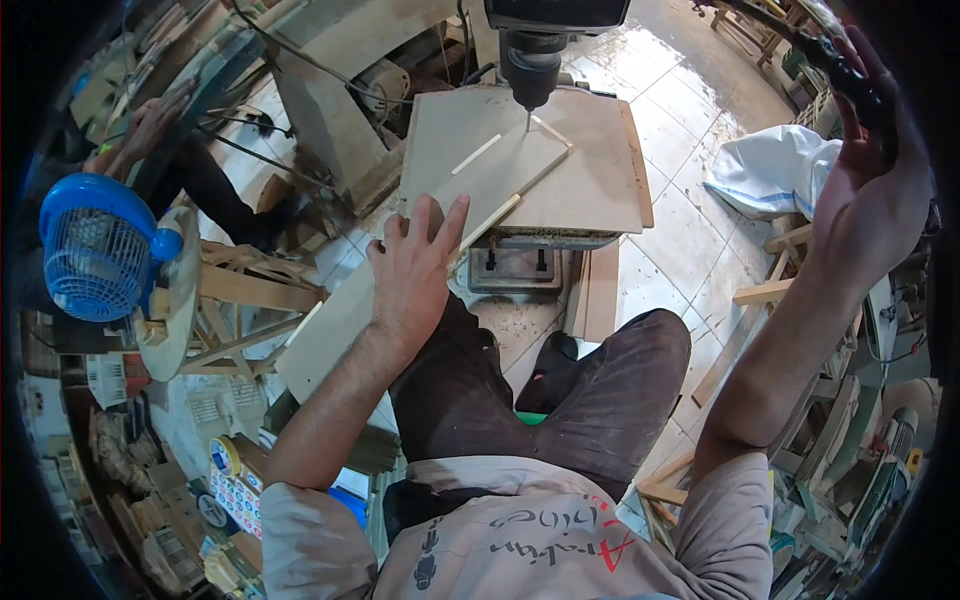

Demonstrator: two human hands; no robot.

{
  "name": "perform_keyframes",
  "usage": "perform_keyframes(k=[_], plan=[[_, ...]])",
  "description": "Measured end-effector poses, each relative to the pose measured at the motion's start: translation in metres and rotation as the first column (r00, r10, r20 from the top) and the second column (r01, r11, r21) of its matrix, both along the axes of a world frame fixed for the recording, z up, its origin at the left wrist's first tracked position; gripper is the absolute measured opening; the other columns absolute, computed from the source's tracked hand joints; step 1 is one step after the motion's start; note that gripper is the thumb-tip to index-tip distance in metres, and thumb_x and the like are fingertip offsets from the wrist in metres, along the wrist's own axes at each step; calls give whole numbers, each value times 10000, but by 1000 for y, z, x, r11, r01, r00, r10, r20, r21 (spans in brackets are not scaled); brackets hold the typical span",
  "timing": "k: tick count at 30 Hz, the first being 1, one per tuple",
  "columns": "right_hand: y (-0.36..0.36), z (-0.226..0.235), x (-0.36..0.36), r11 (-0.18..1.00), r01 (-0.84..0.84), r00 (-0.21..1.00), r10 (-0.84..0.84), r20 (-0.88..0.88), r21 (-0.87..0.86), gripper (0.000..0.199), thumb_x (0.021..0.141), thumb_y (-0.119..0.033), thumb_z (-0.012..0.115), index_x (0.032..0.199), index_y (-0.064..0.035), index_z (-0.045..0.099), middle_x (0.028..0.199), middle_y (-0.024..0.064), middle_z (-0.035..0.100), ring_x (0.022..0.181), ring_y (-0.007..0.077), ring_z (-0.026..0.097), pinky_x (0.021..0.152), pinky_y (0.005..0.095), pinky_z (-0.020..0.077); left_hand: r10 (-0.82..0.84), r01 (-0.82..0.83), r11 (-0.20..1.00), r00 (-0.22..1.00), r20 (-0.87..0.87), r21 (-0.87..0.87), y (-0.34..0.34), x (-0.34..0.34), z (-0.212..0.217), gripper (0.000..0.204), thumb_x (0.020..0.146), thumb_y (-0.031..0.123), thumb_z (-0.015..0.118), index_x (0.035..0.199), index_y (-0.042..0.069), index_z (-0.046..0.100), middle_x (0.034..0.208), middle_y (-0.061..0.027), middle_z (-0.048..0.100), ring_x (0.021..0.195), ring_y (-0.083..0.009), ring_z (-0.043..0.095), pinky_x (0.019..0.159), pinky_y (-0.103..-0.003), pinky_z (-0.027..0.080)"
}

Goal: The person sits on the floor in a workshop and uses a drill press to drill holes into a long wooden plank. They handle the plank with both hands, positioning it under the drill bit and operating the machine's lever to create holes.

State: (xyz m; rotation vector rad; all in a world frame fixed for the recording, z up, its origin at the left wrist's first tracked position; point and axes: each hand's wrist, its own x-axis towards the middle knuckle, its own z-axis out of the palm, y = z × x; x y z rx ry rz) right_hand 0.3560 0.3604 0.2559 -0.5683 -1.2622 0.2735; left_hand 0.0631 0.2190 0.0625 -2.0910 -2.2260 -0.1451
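A long pale wooden board (345,315) runs from beside my left thigh up onto the wooden table of a drill press. My left hand (415,265) lies on the board with its fingers spread. Above the board's far end hangs the drill press chuck (530,75); its thin bit (528,121) points down at the board, and I cannot tell whether it touches. Raised at the right, my right hand (868,170) is wrapped round a black lever handle (858,95). Narrow wooden strips (476,154) lie on the wooden table top (610,170) near the bit.
A blue fan (98,245) stands at the left beside a wooden stool (180,300). Another person's hand (160,110) shows at the far upper left. A white sack (775,170) rests on the tiled floor at the right. Wood offcuts (175,520) crowd the lower left.
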Motion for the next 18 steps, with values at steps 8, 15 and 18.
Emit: perform_keyframes(k=[8,15,18], plan=[[-8,-23,0,995,-97,989,99,-111,25,271,980,-145,497,1068,37,677,1205,212,679,1157,298,648,1027,402,469,-9,9,1000,1000,1,4,0,0,0,868,762,-103,548,1522,280,379,1394,-100,389,1172,-389,461,902,-563,443],[-24,-52,-6,999,-43,997,40,-66,-30,240,985,-94,442,1031,46,631,1279,305,607,1205,401,612,1063,487,475,-16,16,1000,1000,-6,22,0,0,0,870,757,-100,545,1523,279,378,1386,-97,391,1157,-381,464,903,-566,440],[-27,-63,-11,996,-88,994,87,-68,-11,205,975,-93,474,1009,48,619,1266,318,604,1193,402,612,1058,475,489,-18,18,999,1000,-7,31,-1,0,-1,872,755,-100,545,1523,276,377,1373,-97,395,1150,-376,465,898,-566,442]])
